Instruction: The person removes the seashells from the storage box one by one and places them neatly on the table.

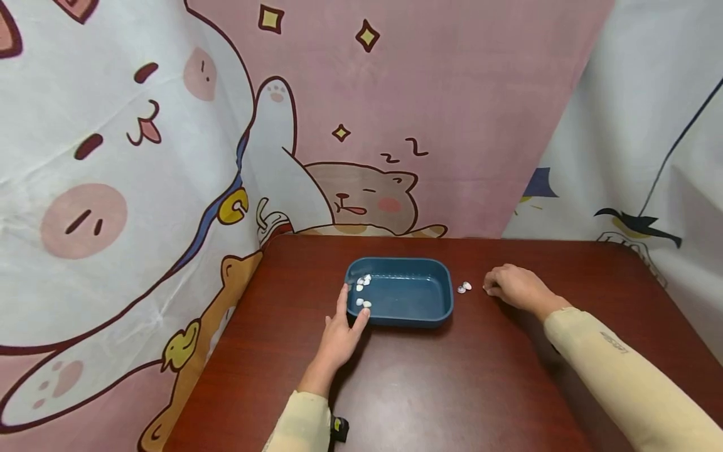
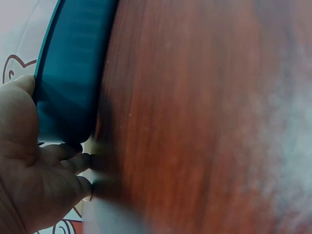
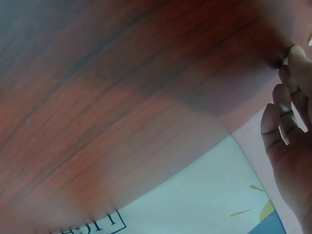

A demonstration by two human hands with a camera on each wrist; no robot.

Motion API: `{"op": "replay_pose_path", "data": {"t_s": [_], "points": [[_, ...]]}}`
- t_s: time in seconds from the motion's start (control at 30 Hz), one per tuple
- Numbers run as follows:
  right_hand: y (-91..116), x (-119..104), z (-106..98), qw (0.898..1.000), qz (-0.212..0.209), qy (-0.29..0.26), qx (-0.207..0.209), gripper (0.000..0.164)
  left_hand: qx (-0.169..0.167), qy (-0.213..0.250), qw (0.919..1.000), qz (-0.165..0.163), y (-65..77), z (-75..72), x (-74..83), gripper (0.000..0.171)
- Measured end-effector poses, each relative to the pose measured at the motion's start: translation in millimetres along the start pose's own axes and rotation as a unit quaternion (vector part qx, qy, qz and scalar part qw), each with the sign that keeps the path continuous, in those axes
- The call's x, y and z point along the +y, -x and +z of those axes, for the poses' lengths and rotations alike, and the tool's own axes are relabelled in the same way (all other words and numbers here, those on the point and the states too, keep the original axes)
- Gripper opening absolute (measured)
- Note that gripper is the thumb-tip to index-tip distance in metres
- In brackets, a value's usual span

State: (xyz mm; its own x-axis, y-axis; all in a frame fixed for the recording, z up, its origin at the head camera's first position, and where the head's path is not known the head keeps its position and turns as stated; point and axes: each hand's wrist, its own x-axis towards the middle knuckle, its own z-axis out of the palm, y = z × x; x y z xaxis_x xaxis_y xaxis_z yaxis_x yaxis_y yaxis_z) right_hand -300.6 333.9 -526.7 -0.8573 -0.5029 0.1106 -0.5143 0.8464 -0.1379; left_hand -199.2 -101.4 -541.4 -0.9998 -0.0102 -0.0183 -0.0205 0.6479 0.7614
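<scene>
A blue rectangular tray (image 1: 403, 322) sits on the table. Several small white pebble- or shell-like pieces (image 1: 367, 304) lie along its left side. My left hand (image 1: 339, 336) spans the tray's near left corner, index finger straight along the side and thumb at the front rim. In the left wrist view the thumb touches the tray wall (image 2: 73, 63). To the right of the tray, my right hand (image 1: 516, 287) pinches a small white piece (image 3: 285, 61) between thumb and index finger at the tabletop, mostly hidden by the fingertips. Two more white pieces (image 1: 464, 287) lie between tray and right hand.
The dark red-brown wooden table (image 1: 440, 383) reaches back to a printed cloth (image 1: 452, 113) with cartoon animals, which also hangs along the left side. A white cloth (image 1: 695, 207) hangs at the right. A black strap device (image 1: 339, 429) is on the left wrist.
</scene>
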Motion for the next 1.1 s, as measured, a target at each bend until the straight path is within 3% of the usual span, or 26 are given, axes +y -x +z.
{"op": "replay_pose_path", "data": {"t_s": [0.23,0.37,0.47,0.7,0.9,1.1], "points": [[2,-2,-6,0.997,0.054,-0.06,0.008,0.005,0.0,0.004,1.0,0.001,1.6,-1.1,0.2,0.087],[2,-5,-8,0.991,0.091,-0.094,-0.013,0.025,0.001,0.004,1.0,-0.002,2.1,-1.3,-0.5,0.086],[3,-8,-6,0.989,0.102,-0.098,-0.034,0.029,-0.001,0.001,1.0,-0.003,1.8,-0.8,-1.8,0.087],[2,-8,1,0.99,0.1,-0.092,-0.029,0.021,0.0,0.0,1.0,-0.006,1.7,0.9,-2.3,0.087],[4,-13,1,0.991,0.099,-0.084,-0.015,0.027,0.008,0.004,0.9999,0.004,3.9,1.6,0.0,0.087],[0,-26,3,0.998,0.044,-0.028,0.03,0.03,0.012,0.004,0.9999,-0.005,3.4,1.8,-0.5,0.087]]}}
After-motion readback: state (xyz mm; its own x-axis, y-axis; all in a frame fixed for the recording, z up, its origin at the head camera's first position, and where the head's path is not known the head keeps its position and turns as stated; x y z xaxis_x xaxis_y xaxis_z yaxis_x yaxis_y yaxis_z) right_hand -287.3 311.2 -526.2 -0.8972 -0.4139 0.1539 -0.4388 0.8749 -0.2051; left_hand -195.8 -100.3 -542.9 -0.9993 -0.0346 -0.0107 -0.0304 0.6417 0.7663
